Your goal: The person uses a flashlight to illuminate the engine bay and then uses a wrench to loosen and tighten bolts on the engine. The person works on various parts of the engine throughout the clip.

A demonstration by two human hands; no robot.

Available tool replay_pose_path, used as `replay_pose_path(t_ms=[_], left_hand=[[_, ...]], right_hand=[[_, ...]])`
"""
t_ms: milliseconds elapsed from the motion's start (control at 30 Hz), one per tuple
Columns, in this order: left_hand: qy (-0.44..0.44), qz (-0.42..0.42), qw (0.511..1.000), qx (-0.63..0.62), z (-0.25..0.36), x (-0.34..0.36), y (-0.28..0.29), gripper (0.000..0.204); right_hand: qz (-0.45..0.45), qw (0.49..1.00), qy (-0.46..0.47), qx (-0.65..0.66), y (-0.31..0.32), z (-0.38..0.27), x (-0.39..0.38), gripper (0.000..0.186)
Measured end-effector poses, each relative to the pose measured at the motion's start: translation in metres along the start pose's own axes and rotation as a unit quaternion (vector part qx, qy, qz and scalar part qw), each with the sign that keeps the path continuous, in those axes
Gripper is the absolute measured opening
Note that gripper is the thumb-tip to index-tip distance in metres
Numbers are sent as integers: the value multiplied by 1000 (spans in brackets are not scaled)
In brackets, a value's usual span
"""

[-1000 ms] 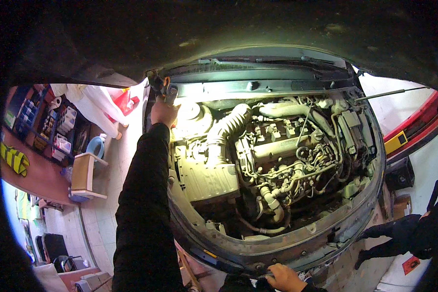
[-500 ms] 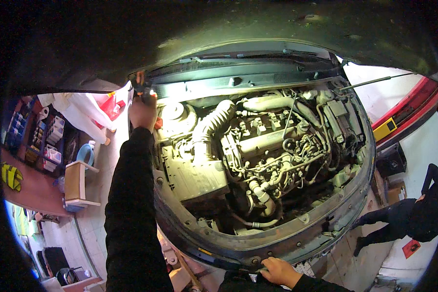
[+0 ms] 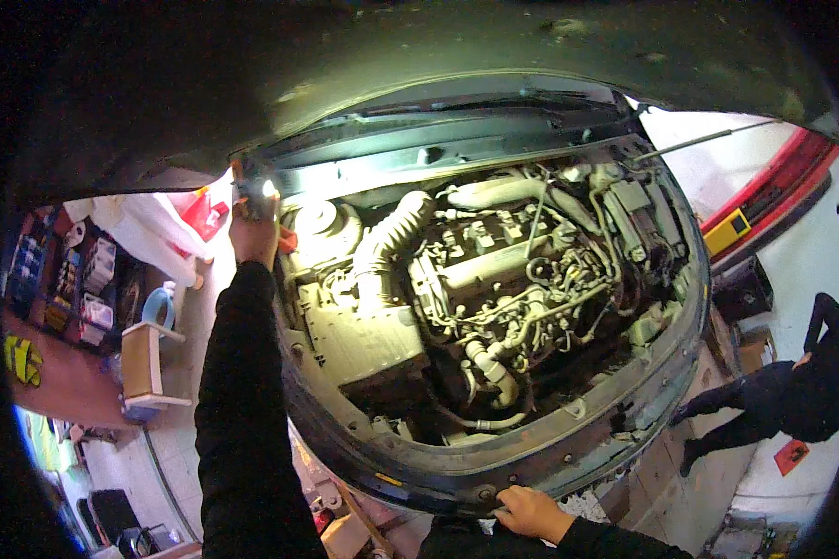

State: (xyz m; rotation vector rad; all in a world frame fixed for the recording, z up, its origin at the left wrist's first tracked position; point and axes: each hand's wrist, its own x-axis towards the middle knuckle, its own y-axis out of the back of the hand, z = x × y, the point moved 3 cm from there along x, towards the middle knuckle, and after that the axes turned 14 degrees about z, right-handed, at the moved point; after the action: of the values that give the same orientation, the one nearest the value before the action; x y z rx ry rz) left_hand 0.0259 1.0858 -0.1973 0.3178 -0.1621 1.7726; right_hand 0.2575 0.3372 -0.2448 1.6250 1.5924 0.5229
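Observation:
My left hand (image 3: 254,240) is raised at the far left corner of the engine bay, closed round a small dark work light with orange parts (image 3: 250,186). Its bright lamp shines over the near side of the engine bay; the exact grip is partly hidden. Below and to the right lies the dusty engine (image 3: 494,270), with a ribbed air intake hose (image 3: 396,233) and a boxy air filter housing (image 3: 364,340). At the bottom, my right hand (image 3: 534,514) has its fingers curled over the car's front edge (image 3: 438,498).
The raised hood (image 3: 531,47) hangs over the bay, with a thin prop rod (image 3: 708,140) at the right. A person in dark clothes (image 3: 792,391) stands at the right, near a red car part (image 3: 764,196). Shelves with bins (image 3: 89,279) and a small wooden stand (image 3: 149,368) are at left.
My view has shifted slightly, so the engine bay sits a little further left. The left hand and its light appear slightly lower and further left; the right hand stays on the front edge.

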Motion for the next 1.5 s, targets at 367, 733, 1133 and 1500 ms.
replay_pose_path(t_ms=[367,733,1133,1500], left_hand=[[-43,-176,982,58,14,-323,-26,26],[-119,-488,855,129,127,-535,-73,10],[-261,-239,863,360,65,-370,-163,8],[-239,-182,882,362,-49,-307,-147,40]], right_hand=[[76,996,11,38,5,18,41,52],[180,799,-222,528,94,55,125,15],[147,951,31,269,160,101,313,37],[281,895,-161,305,287,286,534,27]])
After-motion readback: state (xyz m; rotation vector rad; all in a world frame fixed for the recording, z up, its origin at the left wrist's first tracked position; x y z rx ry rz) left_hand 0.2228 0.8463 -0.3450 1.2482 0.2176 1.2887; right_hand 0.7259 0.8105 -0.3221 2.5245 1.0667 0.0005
